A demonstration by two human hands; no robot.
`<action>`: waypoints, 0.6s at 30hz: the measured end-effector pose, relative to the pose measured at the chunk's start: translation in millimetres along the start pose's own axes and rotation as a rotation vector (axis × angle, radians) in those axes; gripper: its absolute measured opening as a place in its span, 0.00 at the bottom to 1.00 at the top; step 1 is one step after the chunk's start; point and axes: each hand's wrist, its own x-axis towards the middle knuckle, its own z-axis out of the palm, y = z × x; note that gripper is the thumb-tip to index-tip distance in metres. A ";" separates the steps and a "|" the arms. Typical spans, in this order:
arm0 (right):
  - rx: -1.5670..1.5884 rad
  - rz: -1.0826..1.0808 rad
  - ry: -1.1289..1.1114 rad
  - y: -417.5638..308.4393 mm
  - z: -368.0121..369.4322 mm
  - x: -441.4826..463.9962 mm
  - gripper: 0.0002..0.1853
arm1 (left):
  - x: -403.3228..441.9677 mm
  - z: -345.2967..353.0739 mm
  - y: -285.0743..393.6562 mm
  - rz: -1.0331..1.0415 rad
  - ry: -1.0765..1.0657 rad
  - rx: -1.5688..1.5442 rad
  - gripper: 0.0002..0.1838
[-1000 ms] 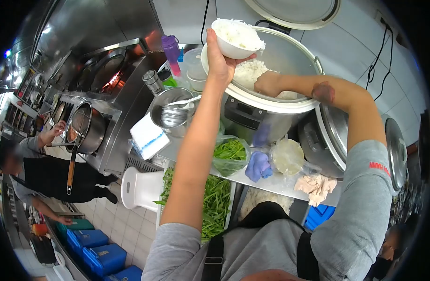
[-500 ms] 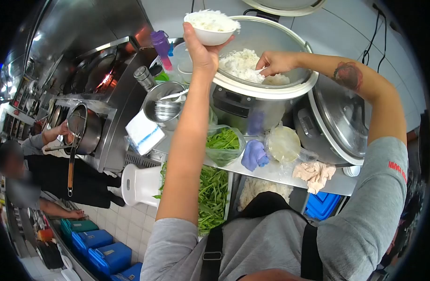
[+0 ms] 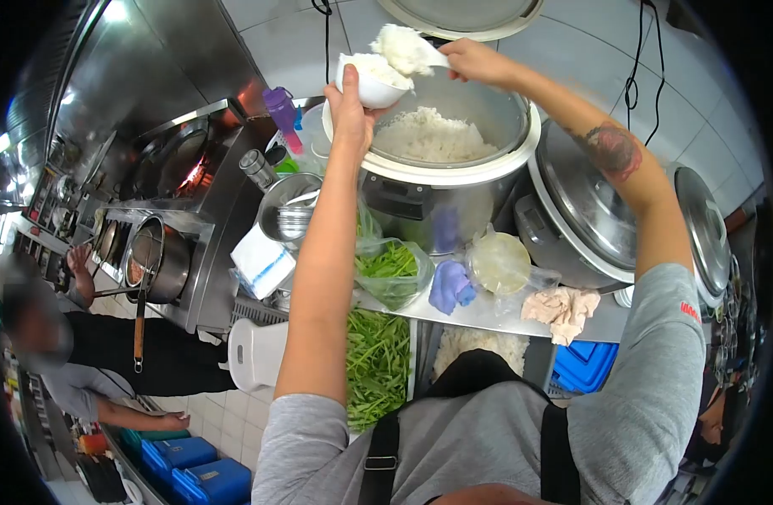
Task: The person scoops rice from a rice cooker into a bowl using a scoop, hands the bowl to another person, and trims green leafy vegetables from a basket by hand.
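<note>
My left hand (image 3: pixel 353 108) grips a white bowl (image 3: pixel 371 89) from below and tilts it. Cooked rice (image 3: pixel 376 69) fills the bowl. In my right hand (image 3: pixel 475 62), closed around its handle, is a white rice paddle (image 3: pixel 438 57). A large clump of rice (image 3: pixel 401 49) sits on the paddle, right at the bowl's rim, seemingly touching the rice inside. Below both hands stands the uncovered rice cooker (image 3: pixel 454 175), with more rice (image 3: pixel 433 136) in its pot.
A closed rice cooker (image 3: pixel 593 210) stands on the right. Bagged greens (image 3: pixel 395 268), a purple cloth (image 3: pixel 452 286) and a beige cloth (image 3: pixel 560 313) line the counter's front. Left are a metal pot (image 3: pixel 290 206) and a purple bottle (image 3: pixel 279 111). A co-worker (image 3: pixel 109 353) stands by the stove.
My right hand has risen out of the cooker with a paddleful of rice and come up to the bowl. The bowl is lower and more tilted. The co-worker's hand has left the pot.
</note>
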 end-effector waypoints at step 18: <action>-0.217 -0.131 0.169 -67.0 24.1 -56.9 0.24 | -3.0 -0.2 6.9 -0.085 -0.208 -0.088 0.43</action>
